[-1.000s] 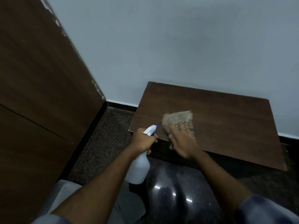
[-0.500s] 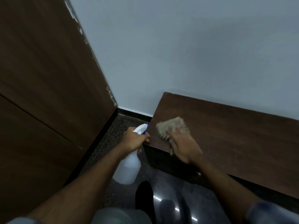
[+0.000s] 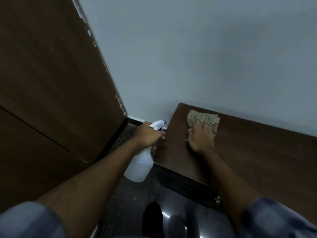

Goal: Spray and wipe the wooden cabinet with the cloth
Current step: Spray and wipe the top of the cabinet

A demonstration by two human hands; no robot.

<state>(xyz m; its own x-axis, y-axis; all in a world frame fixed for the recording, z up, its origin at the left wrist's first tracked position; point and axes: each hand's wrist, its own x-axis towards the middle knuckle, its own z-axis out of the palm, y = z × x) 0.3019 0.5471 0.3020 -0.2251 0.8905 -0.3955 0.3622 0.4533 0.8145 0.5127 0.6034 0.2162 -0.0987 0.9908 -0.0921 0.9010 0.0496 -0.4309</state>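
Observation:
A low dark wooden cabinet [image 3: 257, 152] stands against the pale wall at the right. A beige striped cloth [image 3: 202, 119] lies on its top near the back left corner. My right hand [image 3: 201, 138] presses flat on the cloth's near part, fingers spread over it. My left hand [image 3: 148, 134] grips the neck of a white spray bottle [image 3: 140, 167] with a blue-tipped nozzle, held upright just left of the cabinet's left edge, its body hanging over the floor.
A tall dark wooden panel [image 3: 51, 93] with a chipped edge fills the left side, meeting the wall [image 3: 188, 57] at a corner. Dark speckled floor [image 3: 130, 194] lies between the panel and cabinet. A black shoe [image 3: 151, 219] shows at the bottom.
My right hand has pushed the cloth away from the front edge toward the cabinet's back left corner. The view has shifted left and closer; the bottle stays in my left hand.

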